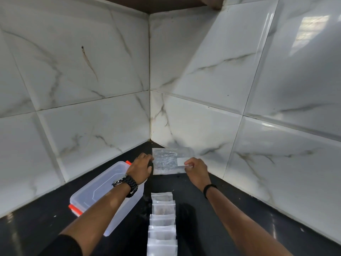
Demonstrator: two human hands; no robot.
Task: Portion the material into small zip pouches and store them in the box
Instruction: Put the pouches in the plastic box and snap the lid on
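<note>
Your left hand [141, 168] grips the left edge of a large clear plastic zip bag with printed text and a white label [168, 161]; your right hand [196, 168] pinches its right edge at the label, fingers curled. The bag is held up between both hands, long axis running left to right, above the black countertop [212, 215] in the tiled corner. What it contains cannot be made out. Nearer you, directly below the bag, lies a row of small clear zip pouches [163, 224], overlapping in a line toward you — some show a dark fill, others cannot be judged. The clear rectangular plastic box with orange clips [103, 189] sits lid-on under your left forearm — the nearer hand for opening it.
</note>
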